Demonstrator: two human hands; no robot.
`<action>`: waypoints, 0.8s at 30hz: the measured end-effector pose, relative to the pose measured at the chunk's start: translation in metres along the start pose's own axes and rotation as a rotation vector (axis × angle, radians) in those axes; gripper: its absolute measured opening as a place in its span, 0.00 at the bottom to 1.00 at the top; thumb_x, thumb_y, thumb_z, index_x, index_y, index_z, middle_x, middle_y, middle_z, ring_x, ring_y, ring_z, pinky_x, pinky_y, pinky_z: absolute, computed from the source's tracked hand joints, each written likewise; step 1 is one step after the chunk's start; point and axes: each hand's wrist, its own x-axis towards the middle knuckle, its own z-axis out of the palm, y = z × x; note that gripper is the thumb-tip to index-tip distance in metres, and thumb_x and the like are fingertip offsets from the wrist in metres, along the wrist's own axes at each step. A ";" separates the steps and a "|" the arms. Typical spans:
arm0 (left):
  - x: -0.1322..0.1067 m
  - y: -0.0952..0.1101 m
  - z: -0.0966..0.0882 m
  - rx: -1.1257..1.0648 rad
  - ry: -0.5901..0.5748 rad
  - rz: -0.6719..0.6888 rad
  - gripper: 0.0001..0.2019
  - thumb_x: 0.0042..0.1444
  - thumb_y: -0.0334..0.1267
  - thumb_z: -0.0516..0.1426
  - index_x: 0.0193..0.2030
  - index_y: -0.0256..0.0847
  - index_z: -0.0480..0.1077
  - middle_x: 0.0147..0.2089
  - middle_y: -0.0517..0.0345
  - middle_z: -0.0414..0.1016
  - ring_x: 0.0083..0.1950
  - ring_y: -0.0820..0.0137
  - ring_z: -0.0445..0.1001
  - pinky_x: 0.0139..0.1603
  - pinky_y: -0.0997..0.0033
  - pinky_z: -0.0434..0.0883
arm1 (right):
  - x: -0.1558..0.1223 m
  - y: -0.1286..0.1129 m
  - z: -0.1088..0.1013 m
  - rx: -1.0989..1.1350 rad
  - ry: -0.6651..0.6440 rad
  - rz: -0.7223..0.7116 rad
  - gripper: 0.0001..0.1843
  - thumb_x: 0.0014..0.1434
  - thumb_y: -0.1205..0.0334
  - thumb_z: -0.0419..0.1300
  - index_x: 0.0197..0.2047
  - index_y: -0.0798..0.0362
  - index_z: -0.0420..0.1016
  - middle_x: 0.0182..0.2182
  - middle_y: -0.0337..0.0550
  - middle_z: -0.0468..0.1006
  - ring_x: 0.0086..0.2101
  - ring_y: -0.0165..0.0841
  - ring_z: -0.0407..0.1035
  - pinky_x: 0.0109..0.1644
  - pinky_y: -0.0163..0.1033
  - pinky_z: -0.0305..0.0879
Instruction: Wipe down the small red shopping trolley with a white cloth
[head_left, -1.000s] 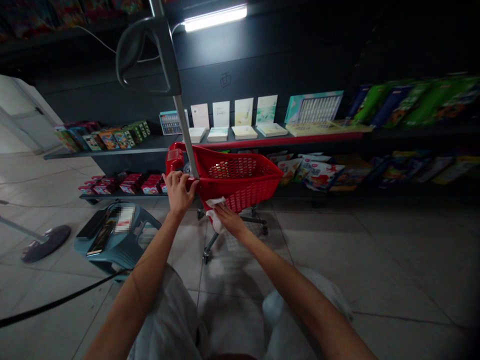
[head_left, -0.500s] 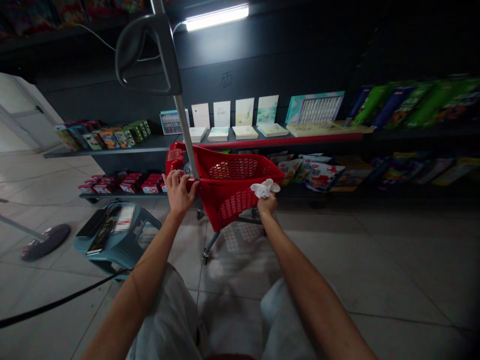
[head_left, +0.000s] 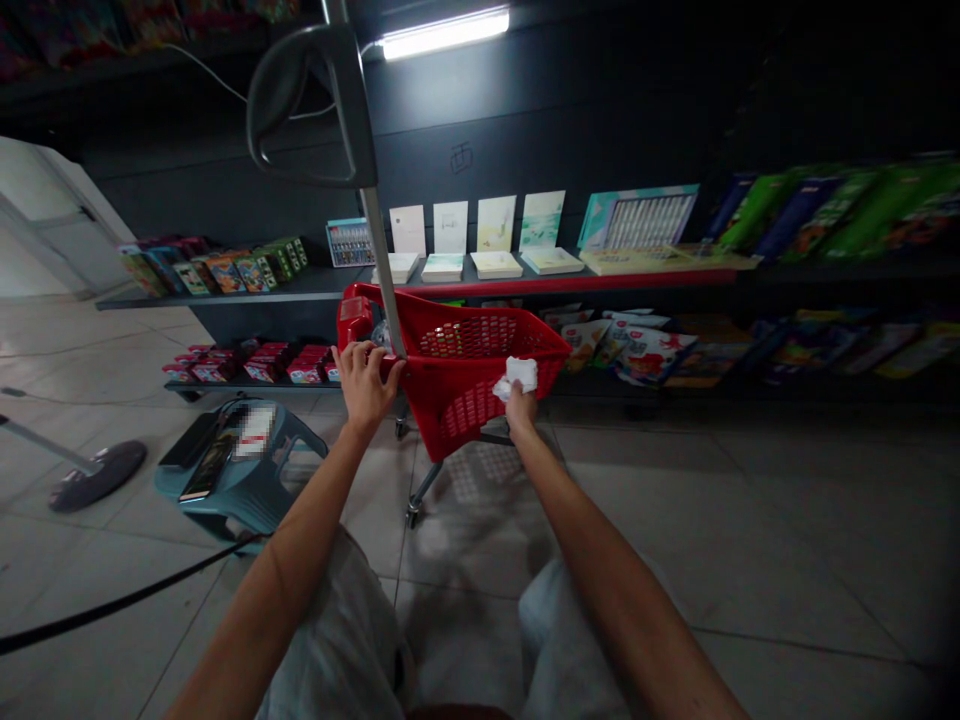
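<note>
A small red shopping cart [head_left: 480, 400] on wheels stands on the tiled floor in front of me, with a grey pole and a dark loop handle [head_left: 311, 95] rising from its near left corner. My left hand [head_left: 365, 375] is closed round the cart's rim at the base of that pole. My right hand [head_left: 520, 405] is closed on a crumpled white cloth [head_left: 517, 373] and presses it against the cart's right outer side near the rim. My legs in light trousers show at the bottom.
Dark shelves [head_left: 300, 288] behind the cart carry coloured boxes, booklets and packets. A teal plastic stool [head_left: 244, 475] with dark flat items stands at the left, a fan base [head_left: 94, 475] beyond it. A black cable [head_left: 127, 600] crosses the floor.
My right hand with the white cloth went from the cart's near lower side up to its right side, then slid slightly left along the rim. The left hand kept its hold.
</note>
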 end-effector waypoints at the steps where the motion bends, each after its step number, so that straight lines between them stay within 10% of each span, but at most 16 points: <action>1: -0.001 0.001 0.000 -0.004 -0.003 -0.005 0.15 0.66 0.52 0.58 0.50 0.45 0.74 0.58 0.46 0.73 0.68 0.50 0.64 0.79 0.35 0.44 | -0.005 0.000 0.002 -0.004 0.001 0.010 0.25 0.66 0.48 0.50 0.49 0.59 0.79 0.39 0.55 0.83 0.45 0.46 0.77 0.50 0.45 0.71; 14: -0.004 0.003 -0.002 -0.015 -0.006 -0.023 0.14 0.66 0.50 0.58 0.50 0.45 0.74 0.57 0.46 0.74 0.68 0.49 0.64 0.79 0.34 0.42 | -0.118 0.002 0.063 0.031 -0.215 -0.239 0.18 0.50 0.57 0.64 0.45 0.52 0.70 0.48 0.56 0.78 0.52 0.46 0.71 0.62 0.57 0.68; 19: -0.001 -0.004 -0.004 0.003 -0.035 0.021 0.15 0.66 0.52 0.57 0.51 0.45 0.74 0.59 0.45 0.73 0.69 0.50 0.63 0.80 0.36 0.43 | -0.079 -0.007 0.041 0.075 -0.288 -0.041 0.20 0.49 0.57 0.65 0.45 0.54 0.76 0.41 0.50 0.83 0.44 0.44 0.77 0.54 0.52 0.73; 24: -0.002 -0.008 -0.004 -0.003 -0.039 -0.005 0.15 0.67 0.51 0.57 0.52 0.44 0.73 0.71 0.40 0.62 0.77 0.48 0.54 0.79 0.33 0.44 | -0.003 0.001 -0.010 0.109 -0.075 0.098 0.27 0.53 0.51 0.61 0.52 0.59 0.77 0.44 0.53 0.83 0.40 0.41 0.78 0.45 0.45 0.75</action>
